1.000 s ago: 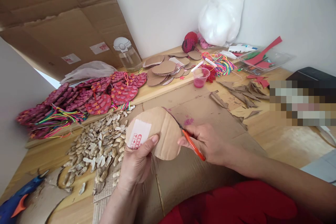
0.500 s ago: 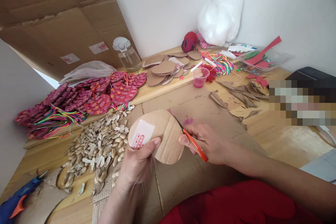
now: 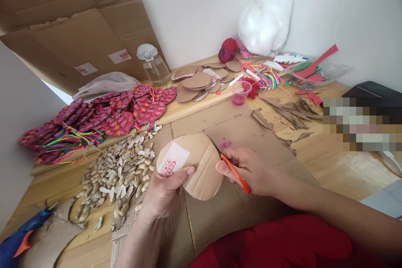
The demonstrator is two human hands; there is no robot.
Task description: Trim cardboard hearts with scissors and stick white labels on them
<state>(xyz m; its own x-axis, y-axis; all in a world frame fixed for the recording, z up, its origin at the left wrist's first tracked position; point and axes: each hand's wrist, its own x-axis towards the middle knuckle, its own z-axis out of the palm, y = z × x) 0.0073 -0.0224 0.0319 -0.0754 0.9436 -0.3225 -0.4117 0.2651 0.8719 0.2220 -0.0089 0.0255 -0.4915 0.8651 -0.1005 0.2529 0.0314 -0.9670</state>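
A rounded cardboard piece with a white, red-printed label is gripped at its lower left by my left hand, thumb on top and the other fingers hidden beneath. My right hand is closed round orange-handled scissors. Their dark blades lie along the upper right edge of the cardboard; how far apart the blades are, I cannot make out. Below both hands lies a large flat cardboard sheet with pink stains.
Peanut shells are heaped at left, before pink decorated discs. Behind stand a bottle, cut cardboard shapes and a plastic cup with pink contents. Cardboard scraps lie right; a blue-handled tool lies near left.
The cardboard piece has shifted slightly right and down in my left hand, its label tilting more. My right hand and the scissors have moved a little to the right, staying at the edge.
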